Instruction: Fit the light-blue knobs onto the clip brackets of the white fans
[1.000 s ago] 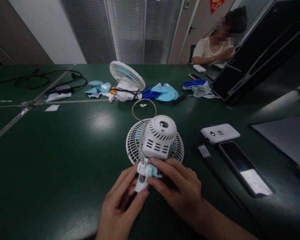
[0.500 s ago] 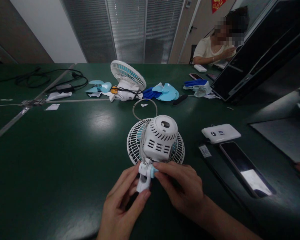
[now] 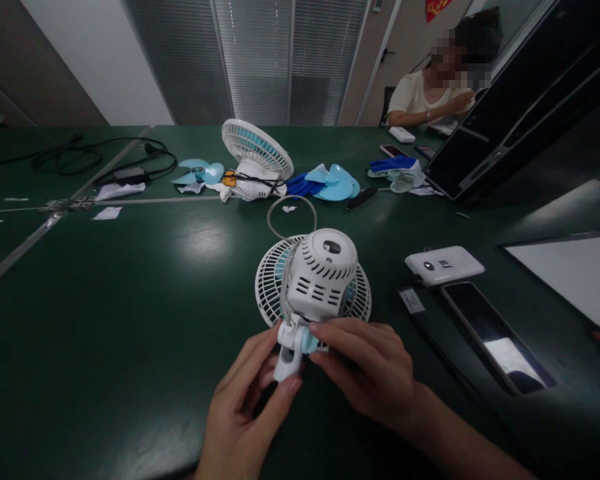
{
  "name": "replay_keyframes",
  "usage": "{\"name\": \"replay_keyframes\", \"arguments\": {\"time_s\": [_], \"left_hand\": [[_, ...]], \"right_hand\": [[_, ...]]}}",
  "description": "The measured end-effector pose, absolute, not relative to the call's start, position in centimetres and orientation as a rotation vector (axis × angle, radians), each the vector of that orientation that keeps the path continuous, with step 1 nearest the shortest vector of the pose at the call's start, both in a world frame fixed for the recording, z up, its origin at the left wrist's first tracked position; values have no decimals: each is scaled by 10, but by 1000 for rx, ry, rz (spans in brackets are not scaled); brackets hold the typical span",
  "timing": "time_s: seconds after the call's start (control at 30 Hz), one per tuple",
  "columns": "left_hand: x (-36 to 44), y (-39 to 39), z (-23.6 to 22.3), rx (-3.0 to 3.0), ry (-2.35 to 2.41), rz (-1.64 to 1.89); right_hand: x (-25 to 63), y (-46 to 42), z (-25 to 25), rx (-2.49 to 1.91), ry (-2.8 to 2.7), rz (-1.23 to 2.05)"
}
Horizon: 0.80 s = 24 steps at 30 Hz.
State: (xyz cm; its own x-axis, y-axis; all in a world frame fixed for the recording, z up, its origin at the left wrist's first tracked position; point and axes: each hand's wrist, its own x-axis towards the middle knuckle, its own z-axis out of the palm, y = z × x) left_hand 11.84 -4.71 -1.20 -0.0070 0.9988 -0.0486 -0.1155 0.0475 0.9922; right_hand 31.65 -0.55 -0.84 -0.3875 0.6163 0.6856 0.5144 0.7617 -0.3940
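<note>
A white fan (image 3: 316,298) lies grille-down on the table, with its vented motor housing facing up. At its near end is a jointed white bracket (image 3: 289,363), pinched between the thumb and fingers of my left hand (image 3: 245,400). A round light blue knob (image 3: 309,341) sits on the right side of that joint. The fingertips of my right hand (image 3: 367,367) close around the knob's right edge. The fan's grille (image 3: 270,287) shows around the housing, with pale blue blades partly visible through it. A thin grey cord (image 3: 316,217) loops beyond the fan.
A second fan (image 3: 257,150), light blue blades (image 3: 334,183) and gloves (image 3: 397,170) lie further back. To the right are a white device (image 3: 445,265), a phone (image 3: 497,337) and a clipboard (image 3: 570,267). A person (image 3: 430,100) sits at the far right, and black cables (image 3: 70,157) lie far left.
My right hand has shifted slightly right and its fingers have turned, so more of the light blue knob shows. My left hand keeps its hold on the bracket.
</note>
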Motion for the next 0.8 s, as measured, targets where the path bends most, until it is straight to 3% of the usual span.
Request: {"name": "replay_keyframes", "arguments": {"time_s": [0.13,0.8], "left_hand": [[117,-47,-13,1155,1121,1195],[118,-47,-15,1143,1108,1230]], "right_hand": [[312,-8,-8,-889,-2054,242],[323,-6,-2,-641,-2122,122]]}}
